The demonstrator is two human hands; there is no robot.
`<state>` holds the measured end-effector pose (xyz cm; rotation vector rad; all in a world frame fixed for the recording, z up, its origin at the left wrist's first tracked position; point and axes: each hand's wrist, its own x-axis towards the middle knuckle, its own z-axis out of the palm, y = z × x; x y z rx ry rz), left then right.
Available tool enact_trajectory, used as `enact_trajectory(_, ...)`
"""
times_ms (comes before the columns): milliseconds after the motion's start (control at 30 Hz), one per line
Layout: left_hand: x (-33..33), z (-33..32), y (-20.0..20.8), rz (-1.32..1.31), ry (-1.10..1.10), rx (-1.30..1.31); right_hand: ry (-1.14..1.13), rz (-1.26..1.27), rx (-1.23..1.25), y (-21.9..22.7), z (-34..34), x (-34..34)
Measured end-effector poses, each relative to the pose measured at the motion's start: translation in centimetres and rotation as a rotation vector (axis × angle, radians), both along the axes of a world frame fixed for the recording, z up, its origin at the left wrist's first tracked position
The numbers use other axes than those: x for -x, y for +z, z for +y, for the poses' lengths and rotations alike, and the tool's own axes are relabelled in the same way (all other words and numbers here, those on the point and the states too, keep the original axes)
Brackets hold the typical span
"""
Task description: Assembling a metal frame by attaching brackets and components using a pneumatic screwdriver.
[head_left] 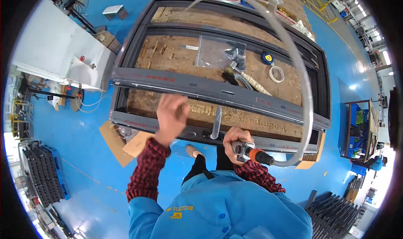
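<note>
My right hand is wrapped around a silver hand-held power tool with an orange ring and a black end, in front of the near rail. A clear hose arcs from the far side down to the tool's black end. Over the near opening of the dark grey metal frame hovers my left hand, its fingers bent and blurred; whether it holds anything is unclear. Between the hands, a clear plastic strip or tube stands across the near rail, beside a small black fitting.
The frame lies on a worn wooden table. Inside it are a clear plastic bag, a blue tape measure, a white tape roll and a hammer-like tool. A white cabinet stands left; cardboard lies below.
</note>
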<state>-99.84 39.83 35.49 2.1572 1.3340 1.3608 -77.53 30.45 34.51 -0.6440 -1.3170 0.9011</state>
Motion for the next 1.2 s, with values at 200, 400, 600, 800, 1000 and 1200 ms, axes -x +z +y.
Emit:
enact_trajectory(200,-2.7,14.3,0.5,0.603,-0.073,0.353,0.073,-0.192,0.017,3.8,0.4,-1.5)
enact_trajectory(400,-8.1,21.8,-5.1,1.239,-0.332,0.256,-0.259,0.076,0.200,7.7,4.2,-6.5)
enact_trajectory(600,-9.8,23.6,-9.5,1.197,-0.362,0.222,-0.449,0.054,0.342,4.9,5.1,-15.0)
enact_trajectory(800,-13.5,24.2,-9.9,0.972,0.111,0.533,-0.421,0.130,0.394,3.5,8.7,-18.0)
enact_trajectory(1000,-13.2,25.1,-11.0,0.408,-0.150,0.617,-0.366,0.341,0.518,4.0,11.3,-18.6)
enact_trajectory(1200,-12.1,20.7,-3.9,1.105,-0.156,0.859,-0.256,0.324,0.511,3.4,11.8,-19.3)
